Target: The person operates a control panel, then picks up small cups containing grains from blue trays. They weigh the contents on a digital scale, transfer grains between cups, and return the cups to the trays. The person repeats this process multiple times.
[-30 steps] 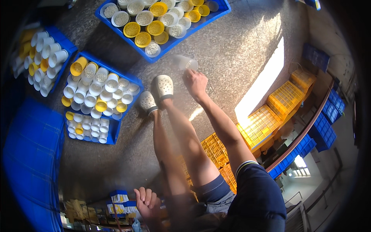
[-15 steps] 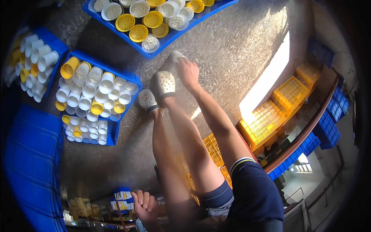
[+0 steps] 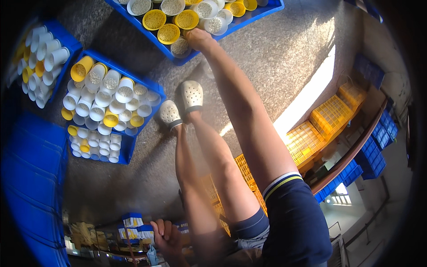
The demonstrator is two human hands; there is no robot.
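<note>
My right hand [image 3: 199,40] reaches out to the near corner of the far blue tray [image 3: 167,52]. Its fingers are bent down at the rim of a yellow cup [image 3: 188,32], which the hand partly covers; the fingertips are hidden. Right beside it is a white cup [image 3: 180,46] filled with small pale pellets. More yellow cups [image 3: 168,34] and white cups of pellets stand packed in this tray. My left hand [image 3: 167,236] hangs low near the bottom edge, fingers curled in, with nothing visible in them.
Blue trays [image 3: 149,84] of stacked white and yellow cups stand at left. Below them is a blue stack [image 3: 33,178]. Yellow slatted crates [image 3: 329,118] line the right side, near a sunlit strip of floor [image 3: 307,95]. My pale clogs [image 3: 192,94] rest mid-floor.
My right hand has moved forward from above the floor, where something pale showed under its fingers, to the cups at the far tray's corner. My left hand stays low, still curled.
</note>
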